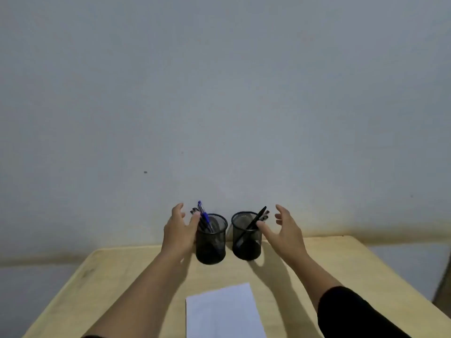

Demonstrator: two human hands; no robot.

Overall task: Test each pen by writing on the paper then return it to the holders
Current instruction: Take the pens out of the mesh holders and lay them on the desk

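Observation:
Two black mesh pen holders stand side by side at the far edge of the table. The left holder point(211, 242) carries several pens, among them a blue pen point(204, 214) sticking up. A black pen point(253, 222) leans inside the right holder point(246, 237). My left hand point(180, 229) is open just left of the left holder, fingers near its rim and the pens. My right hand point(284, 228) is open just right of the right holder, thumb close to the black pen. A white sheet of paper point(223, 312) lies near the front edge between my forearms.
The pale wooden table point(109, 284) ends against a plain grey-white wall point(219, 93) right behind the holders. Its left and right edges slope away to the floor. A dark sleeve covers my right forearm at the bottom right.

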